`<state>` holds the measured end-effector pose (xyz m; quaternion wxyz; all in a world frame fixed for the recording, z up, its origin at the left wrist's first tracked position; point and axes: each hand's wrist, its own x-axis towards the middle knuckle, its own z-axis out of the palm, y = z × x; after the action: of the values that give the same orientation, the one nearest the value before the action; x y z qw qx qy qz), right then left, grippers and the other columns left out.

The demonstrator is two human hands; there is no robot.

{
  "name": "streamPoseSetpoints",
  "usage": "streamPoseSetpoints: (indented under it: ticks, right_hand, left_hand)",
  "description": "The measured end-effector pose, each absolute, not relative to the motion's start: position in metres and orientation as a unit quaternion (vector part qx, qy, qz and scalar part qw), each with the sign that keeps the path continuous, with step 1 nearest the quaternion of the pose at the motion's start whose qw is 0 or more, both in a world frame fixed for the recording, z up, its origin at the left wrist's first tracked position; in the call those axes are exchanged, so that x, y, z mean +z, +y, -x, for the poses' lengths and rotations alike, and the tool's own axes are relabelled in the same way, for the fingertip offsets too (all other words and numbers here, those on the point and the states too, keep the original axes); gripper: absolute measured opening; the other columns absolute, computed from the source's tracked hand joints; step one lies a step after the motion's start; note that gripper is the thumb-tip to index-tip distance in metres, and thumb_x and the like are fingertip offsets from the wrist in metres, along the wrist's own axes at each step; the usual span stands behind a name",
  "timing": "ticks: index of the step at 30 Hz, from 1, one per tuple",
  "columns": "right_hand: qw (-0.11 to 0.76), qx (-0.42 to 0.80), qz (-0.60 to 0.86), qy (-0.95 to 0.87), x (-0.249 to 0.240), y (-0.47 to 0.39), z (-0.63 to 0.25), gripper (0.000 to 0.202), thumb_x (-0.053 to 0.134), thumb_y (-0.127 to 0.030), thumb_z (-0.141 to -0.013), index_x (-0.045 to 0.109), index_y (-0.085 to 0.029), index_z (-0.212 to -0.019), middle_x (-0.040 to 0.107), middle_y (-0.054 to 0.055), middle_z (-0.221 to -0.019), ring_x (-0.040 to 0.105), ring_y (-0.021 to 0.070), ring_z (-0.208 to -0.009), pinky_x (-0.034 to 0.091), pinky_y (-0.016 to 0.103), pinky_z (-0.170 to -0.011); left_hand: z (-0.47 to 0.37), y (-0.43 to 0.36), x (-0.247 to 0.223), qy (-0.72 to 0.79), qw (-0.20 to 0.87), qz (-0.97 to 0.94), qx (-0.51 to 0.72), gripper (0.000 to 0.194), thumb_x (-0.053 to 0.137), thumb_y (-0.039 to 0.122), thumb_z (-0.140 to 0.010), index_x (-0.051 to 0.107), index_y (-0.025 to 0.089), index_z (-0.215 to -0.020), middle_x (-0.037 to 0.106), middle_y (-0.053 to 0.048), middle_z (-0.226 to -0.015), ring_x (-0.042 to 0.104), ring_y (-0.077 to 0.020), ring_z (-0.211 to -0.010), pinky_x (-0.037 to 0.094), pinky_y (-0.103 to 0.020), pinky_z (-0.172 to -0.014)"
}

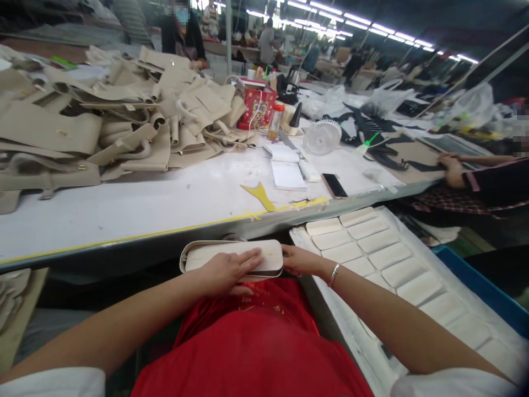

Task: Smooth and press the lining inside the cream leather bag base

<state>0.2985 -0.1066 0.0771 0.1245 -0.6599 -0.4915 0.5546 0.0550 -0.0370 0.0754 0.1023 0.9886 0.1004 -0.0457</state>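
At the table's front edge, close to my red apron [264, 347], is a cream bag body [206, 253] with a long, round-cornered panel facing up and a raised rim at its left end. My left hand [231, 270] lies across that panel, fingers stretched flat and thumb over the near edge. The fingers of my right hand [294, 260] are bent round the right end of the bag body; their tips are partly hidden. Below and to the right, a white board [306, 242] carries rows of cream round-cornered panels [355, 248].
Beige bag pieces [136, 121] are heaped at the table's left. Toward the middle lie a yellow template [260, 196], a notepad [287, 171], a phone [334, 186] and a clear fan [322, 137]. A co-worker's hand [452, 170] rests at the right; a blue bin [479, 286] stands below.
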Motion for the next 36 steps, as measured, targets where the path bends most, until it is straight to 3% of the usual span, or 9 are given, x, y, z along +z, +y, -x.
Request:
streamPoseSetpoints:
  ticks: [4, 8, 16, 24, 29, 32, 36]
  right_hand:
    - [0.185, 0.512, 0.645, -0.537, 0.077, -0.105, -0.3, 0.046, 0.056, -0.015, -0.068, 0.054, -0.012, -0.113, 0.048, -0.007, -0.053, 0.039, 0.0066, -0.046, 0.031, 0.018, -0.044]
    - [0.212, 0.529, 0.641, -0.515, 0.077, -0.105, -0.306, 0.063, 0.048, -0.009, -0.063, 0.046, -0.01, -0.125, 0.043, -0.009, -0.047, 0.034, 0.0066, -0.044, 0.024, 0.018, -0.042]
    - [0.23, 0.569, 0.683, -0.395, 0.088, -0.094, -0.302, 0.071, 0.046, -0.011, -0.06, 0.041, -0.01, -0.131, 0.036, -0.011, -0.038, 0.028, 0.0069, -0.036, 0.018, 0.02, -0.038]
    - [0.318, 0.567, 0.645, -0.402, 0.081, -0.106, -0.3, 0.068, 0.052, -0.018, -0.065, 0.04, -0.01, -0.131, 0.041, -0.01, -0.044, 0.032, 0.0071, -0.042, 0.023, 0.021, -0.044]
    - [0.33, 0.569, 0.643, -0.392, 0.088, -0.101, -0.302, 0.066, 0.051, -0.017, -0.068, 0.038, -0.012, -0.133, 0.039, -0.011, -0.044, 0.029, 0.0065, -0.04, 0.022, 0.021, -0.042]
    - [0.304, 0.596, 0.618, -0.413, 0.09, -0.104, -0.311, 0.063, 0.055, -0.023, -0.076, 0.035, -0.015, -0.135, 0.041, -0.01, -0.046, 0.032, 0.0064, -0.04, 0.024, 0.019, -0.041]
    - [0.321, 0.697, 0.516, -0.381, 0.061, -0.115, -0.327, 0.07, 0.055, -0.051, -0.08, 0.031, -0.017, -0.137, 0.05, -0.006, -0.057, 0.043, 0.0089, -0.048, 0.035, 0.02, -0.047]
  left_hand:
    - [-0.053, -0.036, 0.073, 0.104, 0.139, -0.983, -0.058, 0.073, 0.053, 0.048, -0.079, 0.022, 0.027, -0.143, 0.019, -0.009, -0.151, 0.057, -0.0257, -0.106, 0.045, -0.031, -0.081]
    - [-0.051, -0.035, 0.076, 0.102, 0.154, -0.98, -0.068, 0.074, 0.055, 0.044, -0.077, 0.025, 0.028, -0.142, 0.022, -0.009, -0.15, 0.059, -0.0251, -0.103, 0.047, -0.029, -0.076]
    - [-0.06, -0.027, 0.085, 0.081, 0.148, -0.981, -0.097, 0.072, 0.052, 0.044, -0.078, 0.026, 0.023, -0.142, 0.021, -0.012, -0.15, 0.063, -0.0258, -0.093, 0.048, -0.032, -0.068]
    - [-0.055, -0.018, 0.076, 0.059, 0.168, -0.979, -0.103, 0.076, 0.054, 0.041, -0.077, 0.021, 0.028, -0.143, 0.02, -0.01, -0.15, 0.064, -0.0232, -0.089, 0.047, -0.03, -0.067]
    - [-0.065, -0.009, 0.085, 0.041, 0.157, -0.98, -0.119, 0.08, 0.058, 0.05, -0.072, 0.027, 0.026, -0.141, 0.024, -0.008, -0.149, 0.065, -0.0254, -0.084, 0.047, -0.032, -0.063]
    - [-0.065, -0.01, 0.086, 0.037, 0.143, -0.982, -0.115, 0.073, 0.053, 0.053, -0.076, 0.03, 0.026, -0.14, 0.025, -0.007, -0.149, 0.066, -0.0239, -0.08, 0.045, -0.031, -0.059]
    - [-0.062, -0.016, 0.078, 0.062, 0.124, -0.985, -0.106, 0.055, 0.039, 0.044, -0.087, 0.031, 0.029, -0.139, 0.025, -0.004, -0.149, 0.066, -0.0196, -0.077, 0.042, -0.029, -0.053]
